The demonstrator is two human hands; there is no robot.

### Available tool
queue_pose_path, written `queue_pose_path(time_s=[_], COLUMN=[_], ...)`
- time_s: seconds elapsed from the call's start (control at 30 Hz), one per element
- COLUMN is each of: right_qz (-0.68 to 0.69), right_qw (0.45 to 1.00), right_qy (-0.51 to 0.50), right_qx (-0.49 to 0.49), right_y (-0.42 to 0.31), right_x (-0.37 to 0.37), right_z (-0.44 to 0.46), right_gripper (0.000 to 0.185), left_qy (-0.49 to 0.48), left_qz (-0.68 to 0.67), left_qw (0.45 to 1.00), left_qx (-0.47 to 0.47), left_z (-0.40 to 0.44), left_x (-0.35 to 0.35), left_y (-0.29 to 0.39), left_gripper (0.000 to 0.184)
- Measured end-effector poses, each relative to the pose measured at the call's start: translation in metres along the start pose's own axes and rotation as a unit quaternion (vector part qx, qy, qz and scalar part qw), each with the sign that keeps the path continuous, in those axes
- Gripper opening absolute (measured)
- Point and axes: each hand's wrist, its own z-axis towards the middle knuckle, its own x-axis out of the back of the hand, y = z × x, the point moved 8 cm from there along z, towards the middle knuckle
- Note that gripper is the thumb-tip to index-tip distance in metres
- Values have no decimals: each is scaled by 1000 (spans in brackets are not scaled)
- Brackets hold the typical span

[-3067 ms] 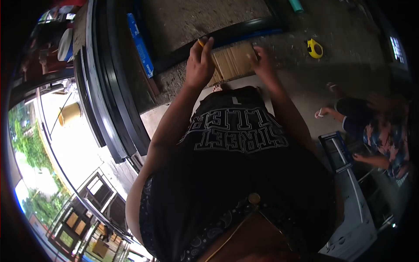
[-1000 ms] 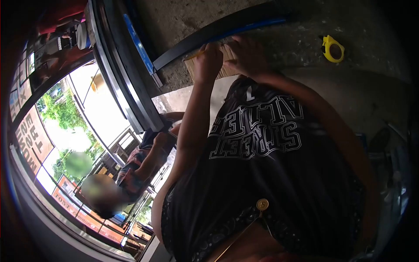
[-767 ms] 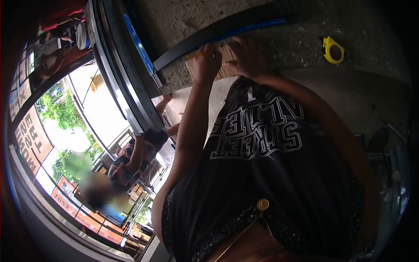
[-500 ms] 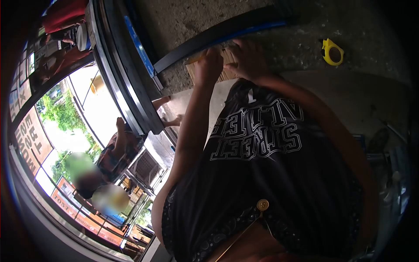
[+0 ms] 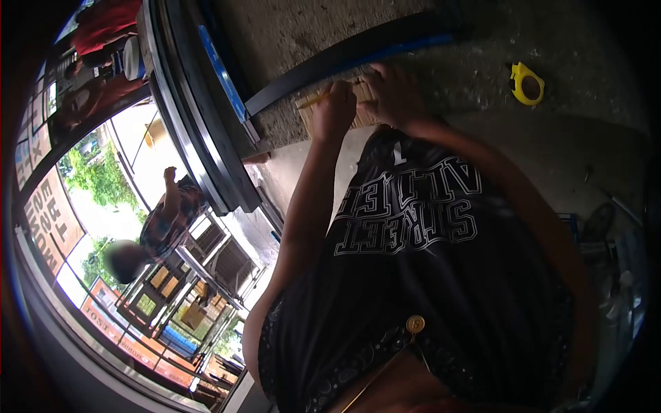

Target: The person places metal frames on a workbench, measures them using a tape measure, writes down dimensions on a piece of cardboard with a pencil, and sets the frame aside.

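Note:
My left hand [image 5: 334,113] is closed round a yellow pencil [image 5: 311,102], which sticks out to the left over a piece of brown cardboard [image 5: 363,120]. Just to the right, my right hand [image 5: 398,100] lies on the cardboard with thumb and fingers apart; part of the cardboard is hidden beneath it. The cardboard rests on a rough, dusty work surface [image 5: 275,129], close to a dark bar with a blue edge [image 5: 330,58].
A yellow tape measure [image 5: 528,84] lies at the right. A blue labelled strip [image 5: 224,72] and long dark metal profiles [image 5: 200,138] run down the left. Beyond them are a person in a patterned shirt [image 5: 172,215] and someone in red [image 5: 107,26].
Both hands have come closer together over the cardboard since the earliest frame. Lately my left hand has shifted slightly right and down. The person in the patterned shirt has moved away leftward.

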Motion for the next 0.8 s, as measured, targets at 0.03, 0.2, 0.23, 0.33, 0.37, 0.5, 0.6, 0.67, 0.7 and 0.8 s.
queue_pose_path(time_s=[0.03, 0.2, 0.23, 0.33, 0.37, 0.5, 0.6, 0.67, 0.7, 0.8], right_qz=[-9, -16, -18, -19, -18, -15, -23, -9, -4, -27], right_qw=[1000, 1000, 1000, 1000, 1000, 1000, 1000, 1000, 1000, 999], right_qy=[0, -15, -5, 20, 24, 18, 12, 2, 1, -27], right_qx=[-2, -7, -4, -2, -1, 3, 1, -3, -5, -3], right_y=[2, 0, 1, 1, 1, 0, 0, 0, 0, 1], right_x=[-1, -3, -3, -3, -3, -3, -4, -7, -7, -8], right_z=[2, -1, 1, -1, -2, -2, -2, -4, -2, -1], right_gripper=[59, 61, 60, 60, 60, 60, 61, 62, 63, 66], left_qy=[-8, -15, -7, 19, 28, 30, 35, 46, 59, 110], left_qz=[19, -14, -13, -12, -12, -23, -18, 21, 7, -51], left_qw=[1000, 1000, 999, 1000, 999, 999, 998, 998, 995, 981], left_qx=[-13, 22, 28, 22, 19, 30, 49, 48, 77, 152], left_z=[1, 4, -1, 1, 0, -4, -4, -3, -6, -9], left_x=[-1, -2, -2, -2, -1, 3, 1, 2, 11, 30], left_y=[2, -3, -4, -10, -11, -3, -10, -21, -25, -37], left_gripper=[2, 1, 1, 2, 2, 2, 4, 7, 9, 15])
